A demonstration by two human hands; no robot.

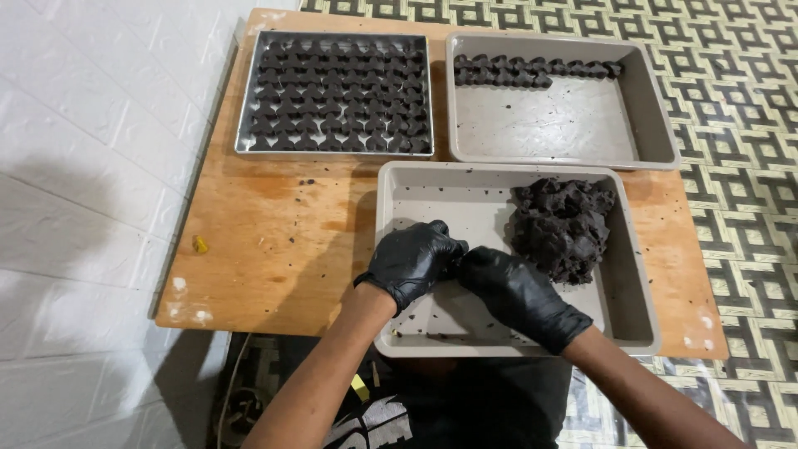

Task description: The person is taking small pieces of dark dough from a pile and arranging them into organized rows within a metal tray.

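Both gloved hands meet over the near tray (pixel 391 249), the left hand (pixel 411 259) and right hand (pixel 509 287) curled fingertip to fingertip around a small bit of dark dough, mostly hidden between them. The step looks like shaping one piece, taken from the dough lump (pixel 564 226) just beside the right hand. Finishing it seems to call for firm, even pressing; both forearms angle inward, wrists low over the tray.

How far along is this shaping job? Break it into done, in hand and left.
Done: the metal tray is full of dark shaped pieces; the far beige tray holds under two rows. In hand: both gloved hands, left hand and right hand, meet over the near tray. Left: the dough lump.
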